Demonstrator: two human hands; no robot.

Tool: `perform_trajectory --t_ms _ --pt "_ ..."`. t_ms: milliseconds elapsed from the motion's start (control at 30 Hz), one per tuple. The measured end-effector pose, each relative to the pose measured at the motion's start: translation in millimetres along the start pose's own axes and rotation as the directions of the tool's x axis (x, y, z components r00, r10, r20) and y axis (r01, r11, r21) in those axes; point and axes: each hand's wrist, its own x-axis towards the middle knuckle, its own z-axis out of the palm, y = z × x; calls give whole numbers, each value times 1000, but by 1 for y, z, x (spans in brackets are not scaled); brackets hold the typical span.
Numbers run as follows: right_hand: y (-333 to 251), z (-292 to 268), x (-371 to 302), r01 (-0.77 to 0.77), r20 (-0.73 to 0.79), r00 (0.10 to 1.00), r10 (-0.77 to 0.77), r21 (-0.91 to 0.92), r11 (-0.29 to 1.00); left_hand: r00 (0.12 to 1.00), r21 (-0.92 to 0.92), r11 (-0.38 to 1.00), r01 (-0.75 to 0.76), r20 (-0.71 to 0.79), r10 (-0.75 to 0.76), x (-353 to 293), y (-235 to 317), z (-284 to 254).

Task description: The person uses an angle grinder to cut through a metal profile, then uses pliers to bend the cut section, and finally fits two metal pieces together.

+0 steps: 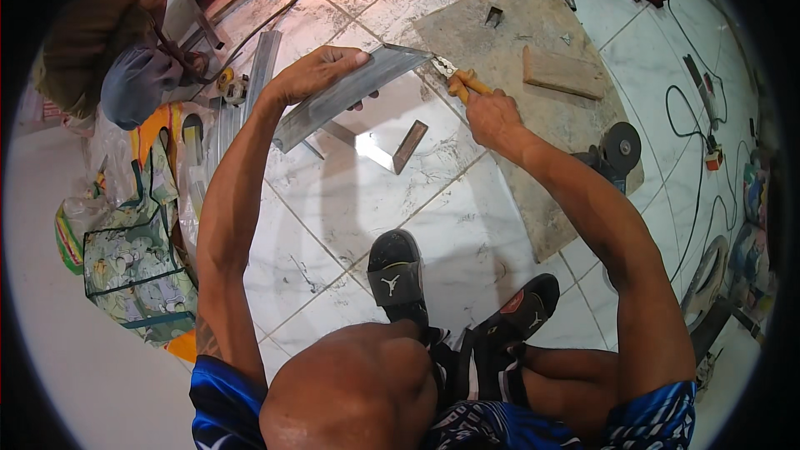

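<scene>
Tiled floor [467, 225] ran under everything, stained sheet [546, 121] on the right. Grey metal profile [350, 98], raised aslant: in my view it needed firm support near the worked end, left fingers clear of likely sharp edges, pliers lined up with the metal wall, short even squeezes, no twisting. It lay between the hands, over the floor: left hand [321, 75] gripped around it, thumb on top; pointed far end reached toward the right hand [493, 119], which was closed on yellow-handled pliers [465, 83], nose at that point. Couldn't tell if they'd bitten.
</scene>
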Motion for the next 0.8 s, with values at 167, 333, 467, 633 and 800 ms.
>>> perform_trajectory --t_ms 167,333,467,633,800 --pt "0 1 3 1 24 1000 -1 -17 1000 1000 26 1000 -18 3 18 0 -2 0" --pt "1 4 2 7 2 1000 -7 4 1000 1000 25 1000 7 -5 -7 0 -4 1" --pt "-1 3 -1 17 -76 997 -19 -27 999 1000 1 1000 13 -6 -13 -1 -6 0" --pt "1 6 -2 10 -102 995 -15 -54 998 1000 -9 1000 19 -21 -19 1 -6 3" --pt "-1 2 -2 4 -74 997 -7 -33 999 1000 -21 1000 14 -23 -14 1 -11 3"
